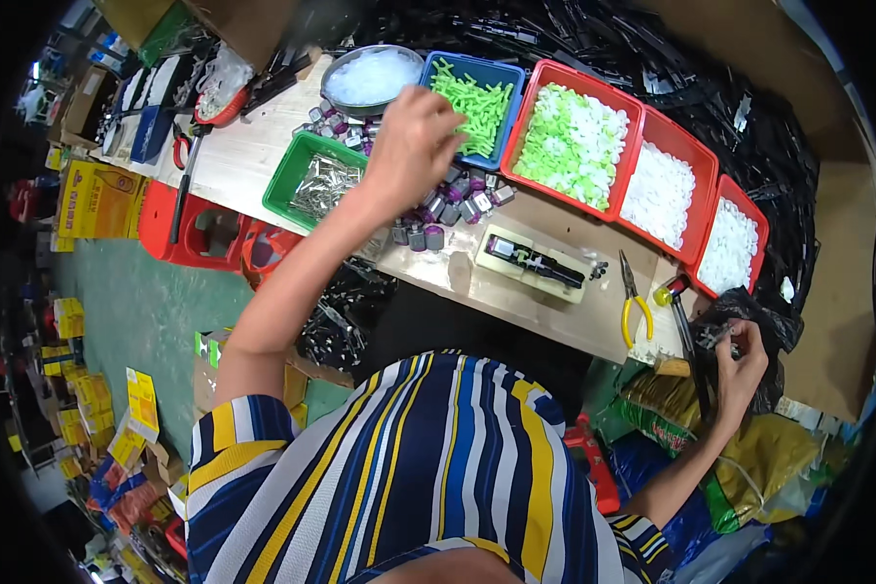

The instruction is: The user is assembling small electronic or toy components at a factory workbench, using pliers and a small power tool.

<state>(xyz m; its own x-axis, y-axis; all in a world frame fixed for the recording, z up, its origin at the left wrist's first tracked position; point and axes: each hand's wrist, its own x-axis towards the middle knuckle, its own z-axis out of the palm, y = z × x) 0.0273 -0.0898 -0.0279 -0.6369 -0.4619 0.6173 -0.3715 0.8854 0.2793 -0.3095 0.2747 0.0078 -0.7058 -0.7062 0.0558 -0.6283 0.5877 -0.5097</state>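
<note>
Across the bench (603, 316) I saw what I judged a part-gathering step.
At right, the black bag (784, 326) lay by the right hand (743, 358), its fingers bent together; I couldn't tell what they pinched. On the far side, the left hand (417, 141) curled at the blue bin (516, 82); whether its fingers closed on green pieces (472, 105) was hidden. The next move, I judged, called for a sure grip. Between the hands, nearer, sat the cream fixture (518, 274), its black part (538, 261) lengthwise from far left to near right, slimmer end apparently rightward.
</note>
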